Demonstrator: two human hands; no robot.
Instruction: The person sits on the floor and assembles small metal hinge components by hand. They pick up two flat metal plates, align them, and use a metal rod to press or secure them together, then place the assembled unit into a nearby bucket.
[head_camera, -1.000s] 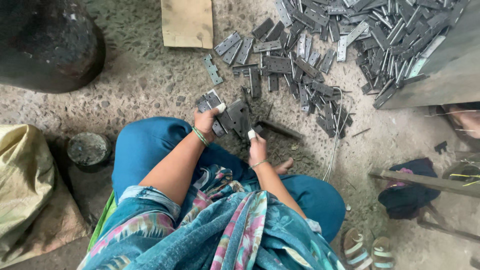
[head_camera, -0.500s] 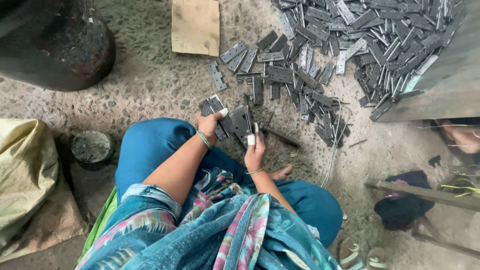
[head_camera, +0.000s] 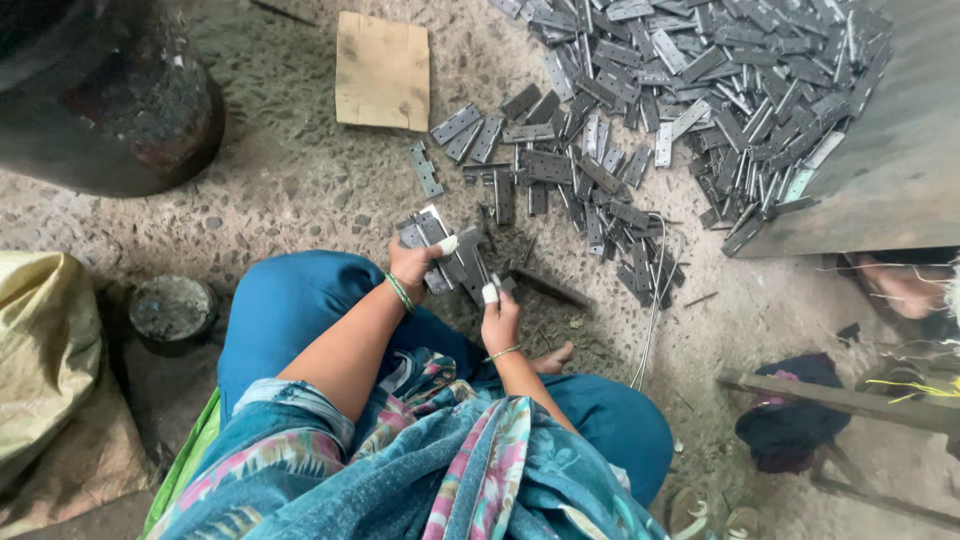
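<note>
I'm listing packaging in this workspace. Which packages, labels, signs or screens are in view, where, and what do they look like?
Cardboard piece: flat tan rectangle on the floor, top centre, left of the metal hinge pile.
Sack: crumpled yellowish bag at the left edge.
No labels, signs or screens show.

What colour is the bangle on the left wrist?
Green, a thin bangle just below the left hand, which grips grey metal hinges. The head view shows it best.

A rough, speckled concrete floor (daylit, dusty) bears a dark drum, a cardboard piece, a yellowish sack and a wooden plank.
</note>
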